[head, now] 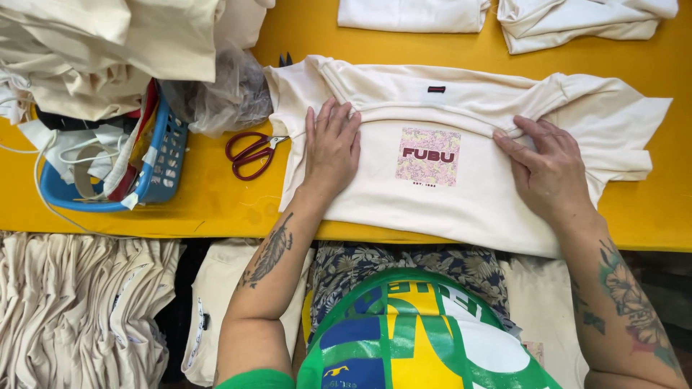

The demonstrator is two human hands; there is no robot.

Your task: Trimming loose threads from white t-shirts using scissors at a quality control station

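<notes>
My left hand [331,148] lies flat, fingers spread, pinning the cream cotton T-shirt [461,194]; at three o'clock, my right hand [548,169] pinches its fold to crease it.

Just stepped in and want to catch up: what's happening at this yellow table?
A person is working on a cream T-shirt spread across the yellow table. The left hand lies flat on the shirt beside its square pink print, and the right hand pinches the folded edge of the fabric. Red-handled scissors lie to the left, next to a blue basket and more folded cream shirts.
</notes>
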